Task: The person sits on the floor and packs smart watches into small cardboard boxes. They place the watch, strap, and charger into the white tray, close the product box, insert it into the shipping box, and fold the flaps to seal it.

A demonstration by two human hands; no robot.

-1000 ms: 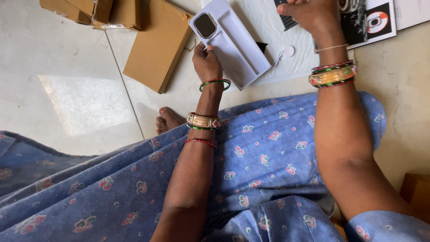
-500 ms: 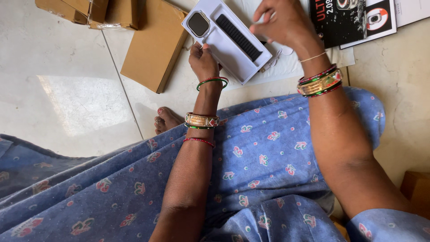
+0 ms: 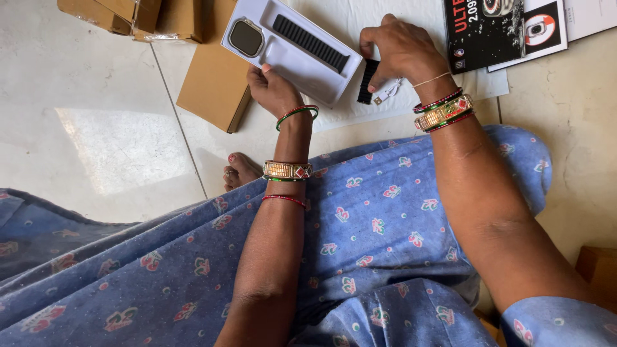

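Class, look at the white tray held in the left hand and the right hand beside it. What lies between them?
In the head view, a short black strap piece lies on white paper between the tray and the right hand, with a small white cable beside it.

— Left hand [image 3: 273,87]?
— Forearm stretched forward, wrist straight, fingers curled in a grip, thumb on top (bangles at wrist and mid-forearm).
— Right hand [image 3: 402,51]?
— Arm reaching forward from the right, elbow bent, palm down, fingers bent and pinched together at the tips (bangles at the wrist).
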